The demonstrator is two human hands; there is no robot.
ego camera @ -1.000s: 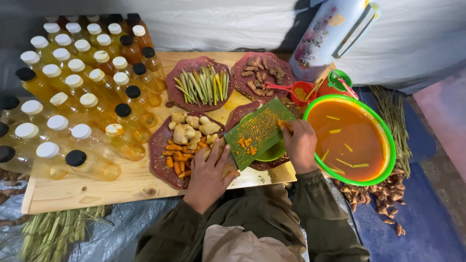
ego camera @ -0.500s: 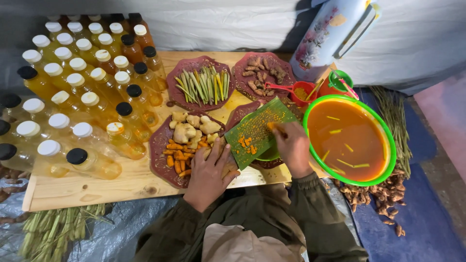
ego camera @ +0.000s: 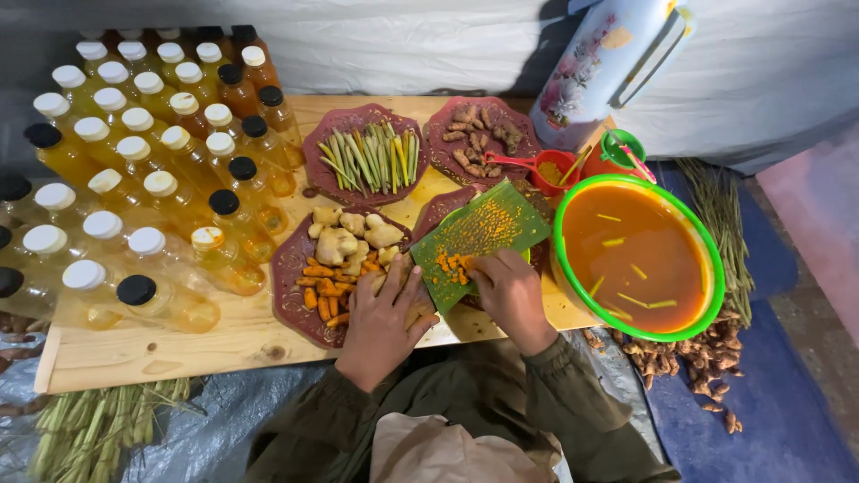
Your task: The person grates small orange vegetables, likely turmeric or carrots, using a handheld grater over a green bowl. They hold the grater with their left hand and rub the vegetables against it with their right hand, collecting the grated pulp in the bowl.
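A green flat grater point(ego camera: 488, 234) leans over a dark red plate point(ego camera: 438, 213), its face covered with orange pulp. My left hand point(ego camera: 386, 313) steadies the grater's lower left edge, resting partly on the plate of ginger and orange roots point(ego camera: 300, 273). My right hand point(ego camera: 506, 291) presses a small orange root piece against the grater's lower end; the piece is mostly hidden by my fingers. Both sleeves are olive green.
Several bottles of yellow liquid point(ego camera: 134, 179) fill the left of the wooden board point(ego camera: 215, 344). Plates of lemongrass point(ego camera: 367, 156) and brown roots point(ego camera: 479, 143) sit behind. A green basin of orange liquid point(ego camera: 635, 259), a red scoop point(ego camera: 541, 168) and a flowered flask point(ego camera: 608, 63) stand right.
My right hand has slid down the grater from its upper right edge to its lower end. My left hand stays at the grater's lower left.
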